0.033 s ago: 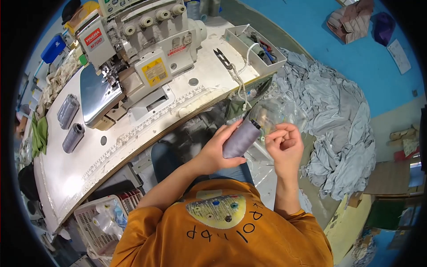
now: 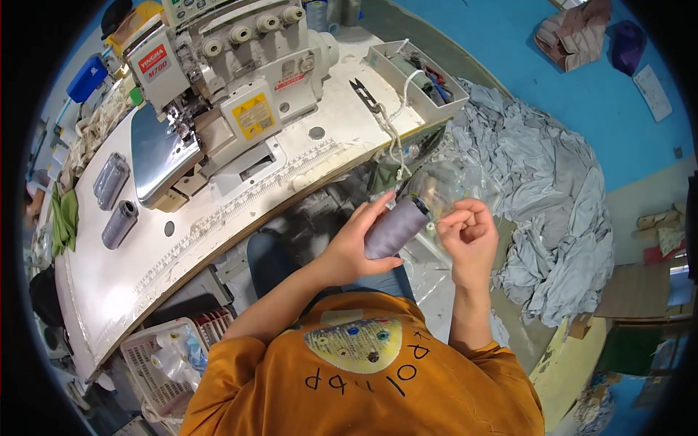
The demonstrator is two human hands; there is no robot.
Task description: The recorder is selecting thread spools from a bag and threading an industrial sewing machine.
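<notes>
A cone of grey-purple thread (image 2: 396, 229) with a black core lies tilted in my left hand (image 2: 354, 243), whose fingers and thumb wrap round it. Just right of its upper end, my right hand (image 2: 469, 236) is raised with thumb and forefinger pinched together. Whatever is between those fingertips is too fine to make out. On the white table, left of the sewing machine, lie two more thread cones, one (image 2: 120, 225) nearer and one (image 2: 111, 182) farther, the farther one in clear wrapping.
An overlock sewing machine (image 2: 254, 94) stands on the white table (image 2: 182, 251). Thread snips (image 2: 364, 95) on a cord and a tool box (image 2: 436, 105) lie at its right end. Grey fabric (image 2: 545, 189) is heaped to the right. A plastic basket (image 2: 149, 370) stands at lower left.
My right hand has shifted very slightly to the right, away from the cone. The cone's upper end has tipped a little to the right in my left hand.
</notes>
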